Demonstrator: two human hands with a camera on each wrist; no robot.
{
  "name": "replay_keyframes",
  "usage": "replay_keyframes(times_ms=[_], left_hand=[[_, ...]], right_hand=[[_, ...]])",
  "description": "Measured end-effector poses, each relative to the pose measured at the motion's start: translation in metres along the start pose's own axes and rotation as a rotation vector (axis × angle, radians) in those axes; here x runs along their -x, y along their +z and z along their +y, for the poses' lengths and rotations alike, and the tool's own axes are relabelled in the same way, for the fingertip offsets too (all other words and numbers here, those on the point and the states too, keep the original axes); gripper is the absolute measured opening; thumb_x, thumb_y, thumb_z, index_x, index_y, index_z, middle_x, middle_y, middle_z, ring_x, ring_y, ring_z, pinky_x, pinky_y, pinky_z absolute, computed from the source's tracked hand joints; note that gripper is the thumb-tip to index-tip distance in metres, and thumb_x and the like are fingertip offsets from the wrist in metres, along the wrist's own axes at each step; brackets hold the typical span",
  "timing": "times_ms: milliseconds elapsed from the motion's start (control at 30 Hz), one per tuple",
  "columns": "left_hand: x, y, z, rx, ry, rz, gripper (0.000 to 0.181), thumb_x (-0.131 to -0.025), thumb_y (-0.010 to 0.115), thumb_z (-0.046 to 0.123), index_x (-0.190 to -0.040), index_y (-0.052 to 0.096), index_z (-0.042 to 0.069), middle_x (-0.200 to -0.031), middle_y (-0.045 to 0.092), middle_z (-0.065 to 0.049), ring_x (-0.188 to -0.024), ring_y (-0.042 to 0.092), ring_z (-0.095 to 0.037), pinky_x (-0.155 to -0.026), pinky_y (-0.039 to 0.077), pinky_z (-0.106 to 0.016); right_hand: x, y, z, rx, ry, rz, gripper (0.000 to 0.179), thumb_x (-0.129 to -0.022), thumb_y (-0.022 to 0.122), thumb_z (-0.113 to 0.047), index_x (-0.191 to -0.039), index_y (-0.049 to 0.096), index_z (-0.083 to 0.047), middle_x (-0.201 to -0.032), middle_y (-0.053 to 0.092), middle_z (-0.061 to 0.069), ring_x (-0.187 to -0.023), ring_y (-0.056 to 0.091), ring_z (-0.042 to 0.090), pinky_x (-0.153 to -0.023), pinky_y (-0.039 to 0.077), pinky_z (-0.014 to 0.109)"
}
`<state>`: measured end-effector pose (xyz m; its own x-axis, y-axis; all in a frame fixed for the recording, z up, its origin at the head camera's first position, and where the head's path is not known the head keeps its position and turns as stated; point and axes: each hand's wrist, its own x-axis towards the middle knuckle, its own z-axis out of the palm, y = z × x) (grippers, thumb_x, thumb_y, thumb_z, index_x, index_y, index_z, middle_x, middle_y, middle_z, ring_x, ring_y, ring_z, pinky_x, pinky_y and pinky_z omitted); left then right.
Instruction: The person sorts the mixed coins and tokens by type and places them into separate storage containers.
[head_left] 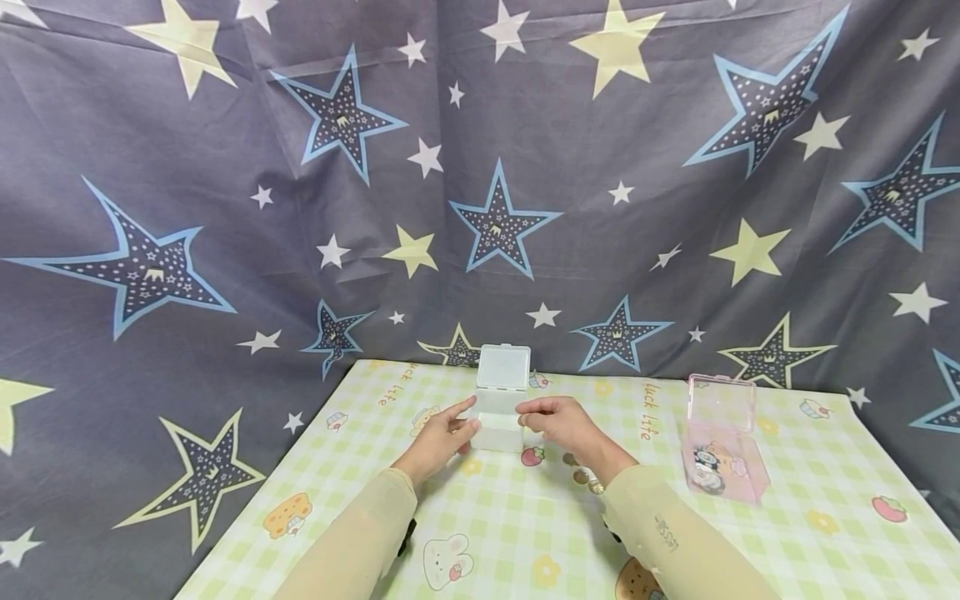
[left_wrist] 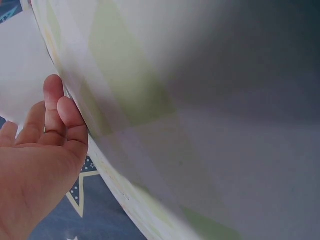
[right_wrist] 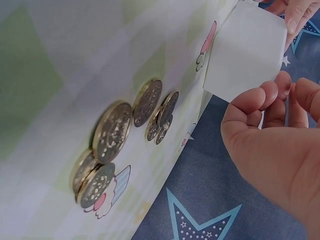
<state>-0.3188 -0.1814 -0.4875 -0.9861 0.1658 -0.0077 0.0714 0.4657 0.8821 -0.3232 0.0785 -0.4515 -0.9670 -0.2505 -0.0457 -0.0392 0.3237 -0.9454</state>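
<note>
A small white box (head_left: 497, 435) stands on the table with its lid (head_left: 504, 367) raised at the back. My left hand (head_left: 442, 437) holds the box's left side, thumb at the front and fingers along the edge. At the right side, the curled fingers of my right hand (head_left: 562, 421) are close to the upper edge; whether they pinch something small is hidden. The right wrist view has the right hand (right_wrist: 275, 135) by the box's white wall (right_wrist: 245, 52). Several gold-coloured coins (right_wrist: 112, 132) lie on the table beside that hand, some overlapping.
A clear pink box (head_left: 750, 479) with an open lid (head_left: 722, 403) sits at the right, with small black-and-white things (head_left: 707, 467) visible in it. The table has a green checked cloth (head_left: 480, 500). A grey star-patterned curtain (head_left: 405, 192) hangs behind.
</note>
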Motion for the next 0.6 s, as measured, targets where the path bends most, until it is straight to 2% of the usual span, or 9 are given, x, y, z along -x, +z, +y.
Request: replay_keyframes(times_ms=[400, 600], left_hand=[[-0.0009, -0.0009, -0.0005, 0.002, -0.002, 0.005, 0.060, -0.109, 0.065, 0.034, -0.165, 0.045, 0.024, -0.130, 0.077, -0.012, -0.083, 0.068, -0.022, -0.075, 0.049, -0.030], [-0.0010, -0.0006, -0.0005, -0.008, 0.002, 0.004, 0.060, -0.109, 0.064, 0.033, -0.165, 0.045, 0.024, -0.133, 0.076, -0.013, -0.082, 0.068, -0.022, -0.073, 0.048, -0.029]], right_hand=[[0.0000, -0.0007, -0.0007, -0.003, 0.006, -0.007, 0.030, -0.102, 0.071, -0.021, -0.126, 0.078, -0.006, -0.119, 0.080, 0.008, -0.107, 0.071, 0.017, -0.097, 0.057, 0.045], [0.0026, -0.0098, 0.0005, 0.001, 0.005, -0.003, 0.032, -0.103, 0.069, -0.024, -0.129, 0.077, -0.006, -0.126, 0.078, 0.011, -0.116, 0.071, 0.025, -0.104, 0.055, 0.052]])
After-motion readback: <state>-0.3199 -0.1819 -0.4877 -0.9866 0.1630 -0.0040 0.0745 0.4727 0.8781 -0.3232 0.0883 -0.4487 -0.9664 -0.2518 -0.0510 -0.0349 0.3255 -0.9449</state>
